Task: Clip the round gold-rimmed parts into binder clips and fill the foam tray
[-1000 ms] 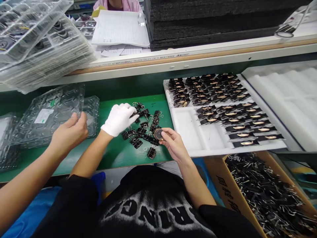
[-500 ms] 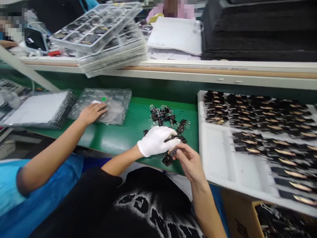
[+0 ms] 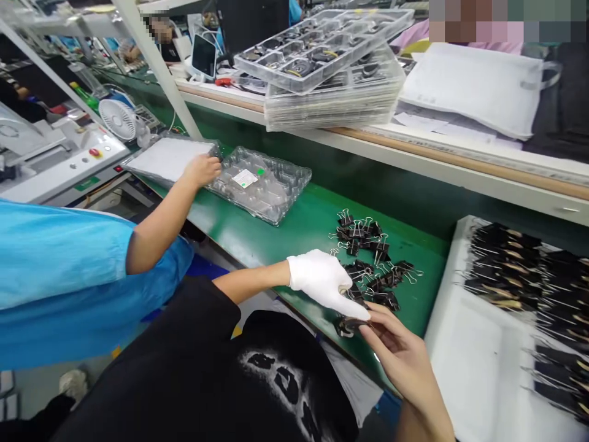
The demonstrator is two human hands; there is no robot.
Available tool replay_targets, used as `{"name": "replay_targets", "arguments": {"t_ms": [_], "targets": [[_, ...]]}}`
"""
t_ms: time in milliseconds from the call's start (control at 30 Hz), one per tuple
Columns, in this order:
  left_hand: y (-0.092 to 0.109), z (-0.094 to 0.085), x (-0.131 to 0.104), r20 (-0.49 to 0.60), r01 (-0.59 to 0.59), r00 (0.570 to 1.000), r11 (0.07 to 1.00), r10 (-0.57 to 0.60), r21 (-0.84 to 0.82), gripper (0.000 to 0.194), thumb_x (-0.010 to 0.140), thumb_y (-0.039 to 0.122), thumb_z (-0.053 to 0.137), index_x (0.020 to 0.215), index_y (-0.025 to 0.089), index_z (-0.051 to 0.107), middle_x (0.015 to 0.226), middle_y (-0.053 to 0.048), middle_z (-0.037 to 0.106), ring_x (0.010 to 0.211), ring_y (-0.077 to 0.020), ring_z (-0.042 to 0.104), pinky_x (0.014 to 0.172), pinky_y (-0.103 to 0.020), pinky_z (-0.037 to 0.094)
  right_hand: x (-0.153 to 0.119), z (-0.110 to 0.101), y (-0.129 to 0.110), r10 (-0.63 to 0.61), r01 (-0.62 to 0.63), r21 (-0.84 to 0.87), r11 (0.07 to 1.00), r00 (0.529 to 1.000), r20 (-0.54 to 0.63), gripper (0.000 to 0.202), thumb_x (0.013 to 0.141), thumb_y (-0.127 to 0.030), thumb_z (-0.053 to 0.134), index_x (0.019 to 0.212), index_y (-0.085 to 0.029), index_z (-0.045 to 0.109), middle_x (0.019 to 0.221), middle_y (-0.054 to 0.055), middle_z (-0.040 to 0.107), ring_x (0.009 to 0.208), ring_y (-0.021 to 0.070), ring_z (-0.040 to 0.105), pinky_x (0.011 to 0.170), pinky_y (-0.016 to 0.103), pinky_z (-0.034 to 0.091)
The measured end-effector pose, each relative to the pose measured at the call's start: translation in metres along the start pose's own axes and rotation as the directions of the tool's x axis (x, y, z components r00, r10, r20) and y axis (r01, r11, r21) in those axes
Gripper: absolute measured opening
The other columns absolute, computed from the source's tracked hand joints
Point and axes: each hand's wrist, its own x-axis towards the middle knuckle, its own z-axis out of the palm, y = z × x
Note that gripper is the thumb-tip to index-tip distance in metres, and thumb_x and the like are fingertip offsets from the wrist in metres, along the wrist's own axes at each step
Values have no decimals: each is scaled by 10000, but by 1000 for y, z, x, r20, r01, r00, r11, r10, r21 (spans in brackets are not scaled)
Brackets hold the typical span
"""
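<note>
My left hand (image 3: 322,282), in a white glove, is closed on a small dark rounded piece (image 3: 353,324), its thumb lying along the top. My bare right hand (image 3: 398,347) pinches the right end of the same piece between thumb and fingertips. What lies under the gloved fingers is hidden, and the exact kind of piece cannot be made out. Just beyond both hands, a loose heap of black binder clips (image 3: 356,232) with silver wire handles is spread over the green tabletop (image 3: 257,245).
At right stands a white tray (image 3: 464,362) with rows of clipped black pieces (image 3: 504,267). A co-worker's hand (image 3: 205,170) rests by stacked clear plastic trays (image 3: 276,184) on the left. A shelf (image 3: 460,156) crosses behind, bearing more compartment trays (image 3: 331,110).
The view has swung left, so the white tray is partly cut off. The co-worker's hand moved left from the clear tray to the neighbouring stack. My hands still hold the piece together.
</note>
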Motion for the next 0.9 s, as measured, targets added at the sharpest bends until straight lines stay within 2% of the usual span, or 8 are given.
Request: {"name": "replay_targets", "arguments": {"t_ms": [100,200,300,367,433,533,767,900], "targets": [[-6,7,-2,-4,-28,1000,996,27,-79,689,776,812,570,479,211,411,448,0,476,433,-128,373,486,-321,251,2,-2,-1,1,0,-4,1000,999,44,199,795,-433,836,907,-269,832,1179,145,733,923,255,745,768,339,657],[-13,15,-4,-72,-42,997,985,30,-169,637,818,698,588,490,201,361,459,29,398,476,-114,315,509,-309,251,3,-1,-2,19,-20,29,999,1000,23,197,804,-430,836,917,-268,831,1233,156,728,1048,292,738,791,355,650],[-18,19,-7,-240,-91,971,952,19,-291,623,876,643,565,505,188,357,491,41,377,531,-97,337,549,-282,284,5,5,-6,96,-59,195,979,977,-188,213,824,-430,829,957,-264,811,1238,149,742,1011,281,729,668,336,614],[-19,19,-10,-301,-83,952,907,-50,-413,616,896,638,569,519,185,391,489,49,385,524,-84,375,544,-257,301,8,11,-10,195,-67,346,936,916,-351,248,807,-438,846,966,-254,797,1091,119,778,845,230,713,585,309,566],[-19,19,-10,-265,-31,954,836,-138,-548,597,893,638,597,540,187,426,471,59,407,473,-75,421,499,-232,311,12,16,-14,274,-72,447,892,871,-408,284,767,-441,878,948,-239,793,967,86,783,770,199,683,578,299,549],[-17,22,-8,-199,4,963,748,-182,-664,550,884,620,632,577,184,495,457,65,450,406,-80,483,432,-205,324,17,19,-19,306,-78,496,865,866,-397,316,731,-447,906,931,-228,795,907,64,780,735,172,653,587,286,532],[-4,28,-2,-224,-46,965,755,-136,-655,507,888,526,650,552,177,498,425,67,450,366,-70,474,388,-187,300,16,21,-24,277,-31,479,877,848,-452,328,754,-464,883,965,-234,782,922,57,785,725,168,633,609,309,515],[-4,23,-2,-197,-33,973,771,-121,-636,502,881,517,642,550,187,461,445,74,422,365,-70,471,385,-194,293,15,16,-21,210,-39,377,925,881,-423,307,778,-454,866,991,-242,799,962,61,789,749,182,643,598,313,505]]}}
